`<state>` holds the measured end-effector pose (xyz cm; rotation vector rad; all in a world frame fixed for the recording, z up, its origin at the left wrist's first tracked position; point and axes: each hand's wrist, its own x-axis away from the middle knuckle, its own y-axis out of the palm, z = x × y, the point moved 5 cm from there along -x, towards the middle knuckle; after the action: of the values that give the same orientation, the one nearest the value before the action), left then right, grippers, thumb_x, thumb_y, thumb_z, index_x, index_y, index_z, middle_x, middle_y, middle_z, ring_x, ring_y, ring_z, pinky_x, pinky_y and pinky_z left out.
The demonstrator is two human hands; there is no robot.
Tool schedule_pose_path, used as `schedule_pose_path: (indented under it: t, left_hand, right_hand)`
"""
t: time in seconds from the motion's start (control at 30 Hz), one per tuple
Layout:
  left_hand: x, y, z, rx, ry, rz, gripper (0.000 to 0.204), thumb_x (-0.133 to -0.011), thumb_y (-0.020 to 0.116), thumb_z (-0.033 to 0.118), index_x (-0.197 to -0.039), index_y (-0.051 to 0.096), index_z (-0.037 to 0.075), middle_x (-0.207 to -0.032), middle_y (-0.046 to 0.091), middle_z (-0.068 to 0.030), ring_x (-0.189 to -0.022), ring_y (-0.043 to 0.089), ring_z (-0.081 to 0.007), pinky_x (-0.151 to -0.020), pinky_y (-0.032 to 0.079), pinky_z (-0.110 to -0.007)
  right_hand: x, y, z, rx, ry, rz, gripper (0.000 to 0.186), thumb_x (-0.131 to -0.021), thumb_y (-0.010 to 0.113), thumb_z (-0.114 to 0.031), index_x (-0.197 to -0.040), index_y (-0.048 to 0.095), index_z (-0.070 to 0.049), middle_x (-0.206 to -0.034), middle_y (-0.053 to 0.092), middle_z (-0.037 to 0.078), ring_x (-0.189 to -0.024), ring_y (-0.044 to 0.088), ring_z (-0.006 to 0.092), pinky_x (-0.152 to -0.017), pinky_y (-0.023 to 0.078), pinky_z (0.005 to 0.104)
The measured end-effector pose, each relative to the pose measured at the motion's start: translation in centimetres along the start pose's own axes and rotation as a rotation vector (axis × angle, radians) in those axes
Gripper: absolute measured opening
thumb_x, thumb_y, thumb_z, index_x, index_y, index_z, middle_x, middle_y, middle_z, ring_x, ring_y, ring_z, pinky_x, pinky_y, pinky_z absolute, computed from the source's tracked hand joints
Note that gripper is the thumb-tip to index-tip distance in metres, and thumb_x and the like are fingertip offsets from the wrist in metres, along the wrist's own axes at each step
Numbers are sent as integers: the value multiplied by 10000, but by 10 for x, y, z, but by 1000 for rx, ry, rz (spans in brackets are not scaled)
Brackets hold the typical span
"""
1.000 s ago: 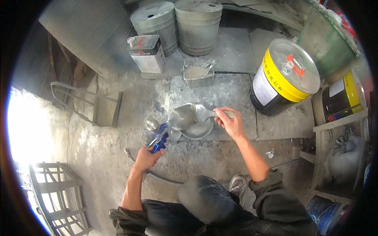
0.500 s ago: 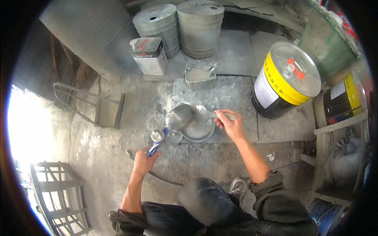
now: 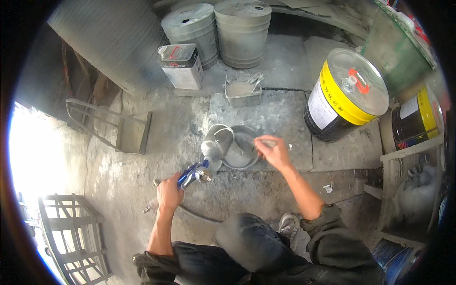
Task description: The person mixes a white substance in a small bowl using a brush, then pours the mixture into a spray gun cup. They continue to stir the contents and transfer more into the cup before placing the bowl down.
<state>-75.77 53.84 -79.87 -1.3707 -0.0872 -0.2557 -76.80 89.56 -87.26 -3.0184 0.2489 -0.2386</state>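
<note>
My left hand (image 3: 168, 190) grips the handle of a blue and silver spray gun (image 3: 194, 172), whose gray cup (image 3: 216, 142) is held tilted at the left side of a round metal basin (image 3: 241, 161) on a slab. My right hand (image 3: 273, 152) is closed on the handle of a brush (image 3: 263, 141); its head is down in the basin, blurred.
A yellow-banded black drum (image 3: 346, 95) stands right, gray drums (image 3: 242, 33), a metal can (image 3: 183, 66) and a small tray (image 3: 242, 97) behind. A metal frame (image 3: 142, 133) lies left, a slatted rack (image 3: 76, 218) lower left, a hose (image 3: 199, 216) below, a wooden shelf (image 3: 389, 154) right.
The spray gun has turned in my left hand, its silver head swinging down to the right and its cup now looking more upright. My right hand has shifted slightly left with the brush.
</note>
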Motion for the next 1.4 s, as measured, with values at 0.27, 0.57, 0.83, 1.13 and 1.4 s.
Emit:
schedule_pose_path:
  t: [0.27, 0.57, 0.83, 1.13, 1.4]
  left_hand:
    - [-3, -3, 12, 22, 96, 66, 357, -702, 649, -15, -1026, 670, 134, -852, 687, -179, -845, 660, -417, -740, 515, -480]
    - [-1, -12, 10, -50, 99, 105, 336, -760, 667, 15, -1077, 655, 126, -940, 705, -136, -883, 674, -380, -746, 522, -474]
    - [-3, -11, 11, -196, 112, 91, 286, -774, 718, 77, -1044, 652, 146, -882, 688, -105, -840, 686, -344, -715, 534, -465]
    - [-3, -19, 32, -276, 221, 193, 244, -770, 696, 57, -995, 646, 137, -832, 646, -98, -811, 673, -324, -703, 534, -452]
    - [1, -21, 35, -267, 211, 191, 304, -760, 671, 31, -1044, 673, 141, -838, 649, -98, -826, 672, -320, -714, 533, -436]
  right_hand:
    - [-27, -26, -27, -184, 90, -29, 167, -938, 694, -178, -987, 735, -24, -744, 683, 45, -611, 611, 87, -520, 465, 226]
    - [-24, -22, 21, 48, 137, 1, 181, -863, 740, -212, -961, 745, -60, -796, 719, 75, -641, 650, 128, -576, 506, 293]
    - [0, 0, 20, 69, 1, -22, 123, -870, 707, -160, -939, 740, -64, -774, 723, 50, -641, 650, 130, -585, 504, 280]
    - [-16, -13, -49, 47, -127, -36, 111, -886, 658, -78, -944, 732, -19, -771, 676, 33, -623, 600, 81, -537, 458, 238]
    - [-22, -13, -40, -15, -59, -31, 95, -867, 683, -110, -894, 738, -38, -726, 685, 21, -609, 605, 84, -542, 468, 257]
